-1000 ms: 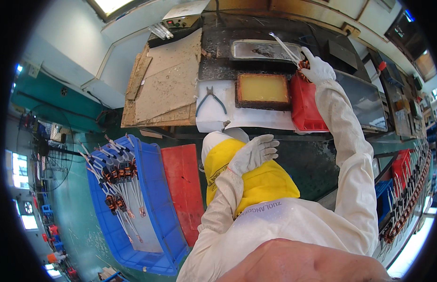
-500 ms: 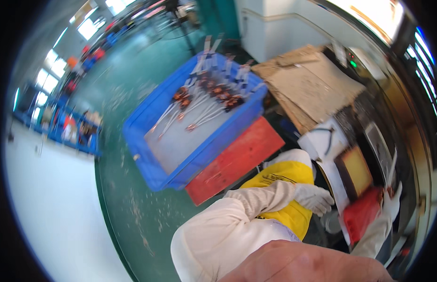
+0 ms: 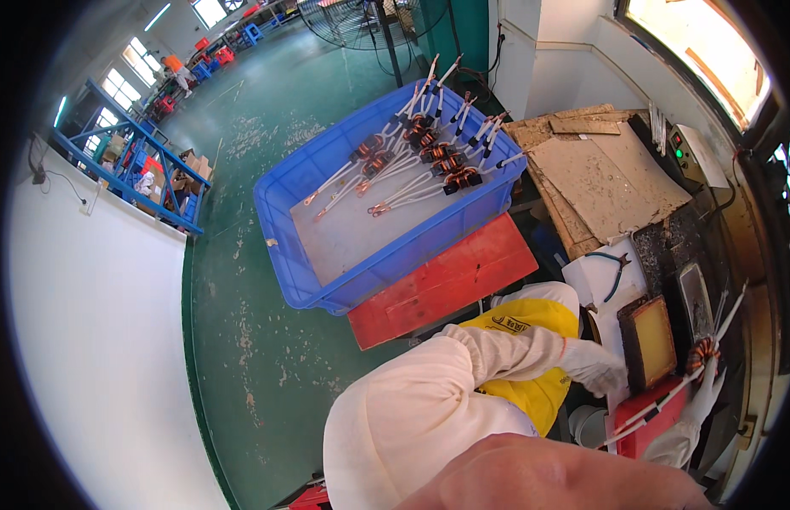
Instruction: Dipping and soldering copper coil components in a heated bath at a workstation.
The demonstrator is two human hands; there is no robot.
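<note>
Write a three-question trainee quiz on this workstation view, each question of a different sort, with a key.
1. True or false: the right hand holds a copper coil with long white leads.
2. Multiple choice: the blue crate on the floor holds A) pliers, B) coils with white leads, C) cardboard sheets.
3. Fill in: the gloved left hand rests near the edge of the ____ tray on the bench.

Key: 1 true; 2 B; 3 yellow. The pliers lie on a white sheet on the bench, apart from both hands.
</note>
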